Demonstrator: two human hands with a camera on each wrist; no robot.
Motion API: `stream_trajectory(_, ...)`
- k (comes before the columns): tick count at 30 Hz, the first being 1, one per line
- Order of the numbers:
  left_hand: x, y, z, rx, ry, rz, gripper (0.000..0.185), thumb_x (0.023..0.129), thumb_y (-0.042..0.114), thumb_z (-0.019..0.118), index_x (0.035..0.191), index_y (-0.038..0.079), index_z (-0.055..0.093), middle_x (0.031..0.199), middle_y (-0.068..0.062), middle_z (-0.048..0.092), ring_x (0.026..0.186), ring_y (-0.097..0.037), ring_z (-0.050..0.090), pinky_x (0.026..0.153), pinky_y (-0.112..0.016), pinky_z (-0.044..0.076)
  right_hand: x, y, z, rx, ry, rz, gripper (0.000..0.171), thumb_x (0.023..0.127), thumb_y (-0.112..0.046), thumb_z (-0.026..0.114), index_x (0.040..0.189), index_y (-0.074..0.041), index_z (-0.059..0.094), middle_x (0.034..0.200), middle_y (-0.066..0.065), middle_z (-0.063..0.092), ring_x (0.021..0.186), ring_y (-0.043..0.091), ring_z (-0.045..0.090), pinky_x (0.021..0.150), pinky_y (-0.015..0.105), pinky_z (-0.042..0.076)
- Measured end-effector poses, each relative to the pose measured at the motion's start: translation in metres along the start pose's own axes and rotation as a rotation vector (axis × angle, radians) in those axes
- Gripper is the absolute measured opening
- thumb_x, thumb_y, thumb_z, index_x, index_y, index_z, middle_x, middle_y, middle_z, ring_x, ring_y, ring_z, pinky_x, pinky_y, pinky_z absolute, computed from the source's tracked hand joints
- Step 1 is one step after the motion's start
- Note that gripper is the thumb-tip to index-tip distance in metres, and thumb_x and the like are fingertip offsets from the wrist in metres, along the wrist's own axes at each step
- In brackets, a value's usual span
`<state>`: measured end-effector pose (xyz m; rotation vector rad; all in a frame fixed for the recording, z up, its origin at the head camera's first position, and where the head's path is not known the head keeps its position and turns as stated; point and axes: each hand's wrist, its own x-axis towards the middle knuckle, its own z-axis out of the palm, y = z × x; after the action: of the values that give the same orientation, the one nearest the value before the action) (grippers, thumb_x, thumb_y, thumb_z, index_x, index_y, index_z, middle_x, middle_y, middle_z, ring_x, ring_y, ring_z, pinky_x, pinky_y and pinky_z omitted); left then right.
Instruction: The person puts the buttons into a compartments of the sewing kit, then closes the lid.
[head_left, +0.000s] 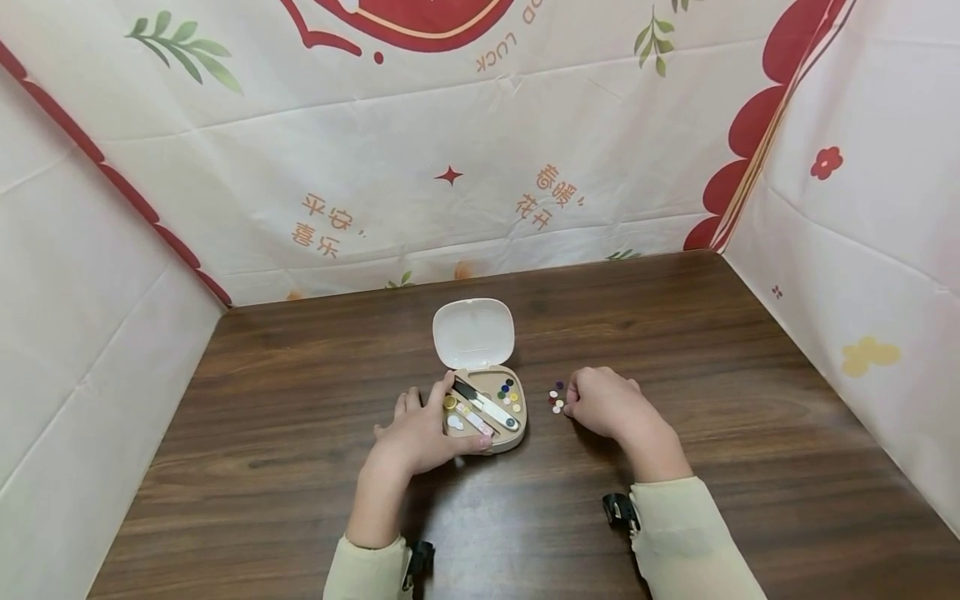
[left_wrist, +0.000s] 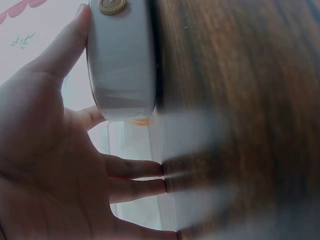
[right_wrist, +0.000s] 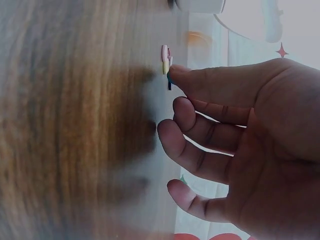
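Fingers of the left hand [head_left: 422, 433] are spread and nearly straight against the near-left side of an open sewing kit box [head_left: 514, 442], the thumb laid along its front edge and the forefinger reaching up its left rim; in the left wrist view the beige wall of the box [left_wrist: 122, 65] is seen bracketed between thumb and forefinger, so the box is steadied rather than clasped. The right hand [head_left: 600, 402] is held just right of the box with its fingers loosely curled, and the fingertips [right_wrist: 176, 76] are set against a small cluster of loose buttons [head_left: 556, 398] lying on the wooden table [head_left: 300, 467]; whether one button is actually pinched cannot be told, since the wrist view shows only contact at the edge of the cluster [right_wrist: 165, 60]. The white lid [head_left: 474, 332] is swung back and stands open behind the tray. Inside, a pair of small snips [head_left: 486, 404], a pink-and-white strip, a yellow disc and several coloured buttons [head_left: 508, 392] are already seated. Judged from this layout, the work is partway along: some buttons are in their compartment, while the handful beside the box has not yet been transferred and the lid is not closed.
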<state>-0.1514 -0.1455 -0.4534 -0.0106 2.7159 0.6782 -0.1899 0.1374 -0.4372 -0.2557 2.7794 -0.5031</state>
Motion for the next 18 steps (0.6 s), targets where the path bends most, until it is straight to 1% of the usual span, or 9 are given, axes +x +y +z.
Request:
stream_trajectory(3,0.002,-0.002,0.002,0.006,0.004,0.001,0.12,0.07,0.09,0.074,0.168,0.047,0.02,0.168,-0.034,0.028,0.16,-0.052,0.025,0.105,-0.095,0.021,0.0,-0.001,-0.001,-0.001,0.012,-0.009,0.022,0.096,-0.021,0.074,0.078,-0.016,0.063,0.079,-0.001,0.064,0.079,0.02,0.06,0.082,0.056,0.047)
stream_trajectory(5,0.0,0.0,0.0,0.001,-0.002,-0.001,0.119,0.071,0.089,0.074,0.168,0.046,0.02,0.169,-0.035,0.027,0.161,-0.052,0.023,0.108,-0.094,0.02,0.0,-0.002,-0.002,-0.005,0.022,-0.017,0.021,0.096,-0.019,0.072,0.077,-0.016,0.063,0.079,-0.001,0.064,0.079,0.019,0.059,0.081,0.054,0.046)
stream_trajectory(8,-0.002,0.002,-0.002,-0.008,-0.007,-0.001,0.118,0.072,0.087,0.076,0.169,0.044,0.021,0.169,-0.034,0.028,0.161,-0.051,0.023,0.109,-0.093,0.02,0.0,-0.005,-0.004,-0.008,0.039,-0.027,0.019,0.094,-0.016,0.069,0.077,-0.017,0.062,0.078,-0.001,0.063,0.079,0.019,0.059,0.079,0.051,0.044)
stream_trajectory(12,-0.008,0.007,-0.007,-0.002,-0.012,-0.003,0.116,0.075,0.082,0.078,0.169,0.04,0.024,0.167,-0.034,0.03,0.16,-0.052,0.025,0.108,-0.093,0.022,0.001,-0.01,-0.005,0.0,0.039,-0.032,0.019,0.096,-0.016,0.068,0.078,-0.017,0.062,0.079,0.0,0.063,0.08,0.02,0.059,0.081,0.051,0.043)
stream_trajectory(16,-0.008,0.008,-0.008,0.005,-0.02,-0.012,0.114,0.078,0.079,0.078,0.169,0.04,0.023,0.168,-0.034,0.028,0.16,-0.051,0.024,0.109,-0.092,0.023,0.003,-0.015,-0.008,0.001,0.043,-0.042,0.021,0.098,-0.018,0.07,0.078,-0.017,0.062,0.077,-0.001,0.063,0.08,0.019,0.059,0.083,0.051,0.043)
stream_trajectory(18,-0.007,0.007,-0.007,0.002,-0.024,-0.015,0.115,0.077,0.08,0.077,0.169,0.04,0.023,0.169,-0.034,0.027,0.161,-0.051,0.024,0.109,-0.092,0.022,0.003,-0.02,-0.011,0.002,0.046,-0.053,0.021,0.098,-0.019,0.071,0.079,-0.017,0.062,0.076,-0.002,0.063,0.08,0.018,0.059,0.084,0.05,0.042)
